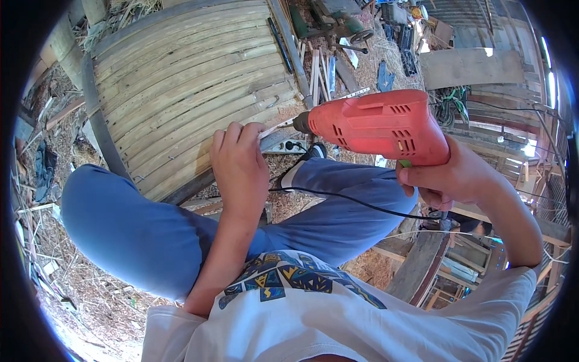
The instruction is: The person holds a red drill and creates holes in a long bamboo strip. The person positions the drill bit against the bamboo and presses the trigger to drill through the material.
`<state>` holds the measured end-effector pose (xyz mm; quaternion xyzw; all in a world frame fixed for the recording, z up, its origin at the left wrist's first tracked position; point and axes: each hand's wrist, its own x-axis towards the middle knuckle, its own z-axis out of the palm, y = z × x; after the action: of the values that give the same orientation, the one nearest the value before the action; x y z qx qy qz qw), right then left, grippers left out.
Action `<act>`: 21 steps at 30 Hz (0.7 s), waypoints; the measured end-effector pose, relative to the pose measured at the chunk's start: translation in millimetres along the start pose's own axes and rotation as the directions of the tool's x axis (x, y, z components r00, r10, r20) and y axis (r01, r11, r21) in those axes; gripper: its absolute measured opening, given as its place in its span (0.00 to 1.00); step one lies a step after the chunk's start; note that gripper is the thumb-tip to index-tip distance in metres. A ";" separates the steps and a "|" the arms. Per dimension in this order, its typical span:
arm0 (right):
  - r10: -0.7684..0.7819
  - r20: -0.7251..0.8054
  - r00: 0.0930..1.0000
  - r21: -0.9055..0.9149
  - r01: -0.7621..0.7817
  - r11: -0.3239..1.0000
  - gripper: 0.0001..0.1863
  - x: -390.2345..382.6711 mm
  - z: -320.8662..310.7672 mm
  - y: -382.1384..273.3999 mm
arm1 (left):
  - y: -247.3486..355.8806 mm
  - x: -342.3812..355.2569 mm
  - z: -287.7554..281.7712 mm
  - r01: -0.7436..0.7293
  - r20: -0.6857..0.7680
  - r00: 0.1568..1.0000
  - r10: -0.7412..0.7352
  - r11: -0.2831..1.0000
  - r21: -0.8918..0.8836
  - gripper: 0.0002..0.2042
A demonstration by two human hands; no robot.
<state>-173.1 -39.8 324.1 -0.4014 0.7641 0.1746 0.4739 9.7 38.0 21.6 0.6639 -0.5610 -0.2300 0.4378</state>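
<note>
My right hand (431, 178) is wrapped round the handle of a red corded power drill (380, 123), which lies level with its black chuck (301, 122) toward the left. A thin pale rod (277, 128) runs from the chuck to the fingertips of my left hand (241, 160). Those fingers are curled and closed on the rod's end; whether it is a drill bit or a stick I cannot make out. Below both hands is a slatted wooden platform (199, 78) with a dark frame. The drill's far underside and part of my right hand's grip are hidden.
A black cable (356, 200) crosses over my right leg. A white power strip (283, 148) with a plug lies at the platform's near edge. Bent metal rods (172, 158) and a dark bar (279, 45) rest on the slats. Wood offcuts (319, 72) and straw surround it.
</note>
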 end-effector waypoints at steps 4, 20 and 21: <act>0.000 -0.080 0.997 -0.095 -0.008 0.995 0.25 -3.2 4.0 0.8 | -0.4 -0.2 1.3 -0.005 -0.001 1.000 0.005 1.000 -0.002 0.10; 0.035 -0.128 0.991 -0.154 -0.055 0.987 0.26 -2.4 4.2 3.4 | 0.3 0.3 0.8 0.005 0.009 1.000 -0.005 1.000 0.014 0.10; 0.007 -0.120 0.993 -0.136 -0.023 0.990 0.26 -2.3 4.9 3.0 | 0.4 0.4 0.3 0.007 0.007 1.000 -0.007 1.000 0.013 0.10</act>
<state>-172.1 -33.8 323.3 -0.4369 0.7802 0.2058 0.3975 9.4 37.5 21.9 0.6679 -0.5617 -0.2299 0.4307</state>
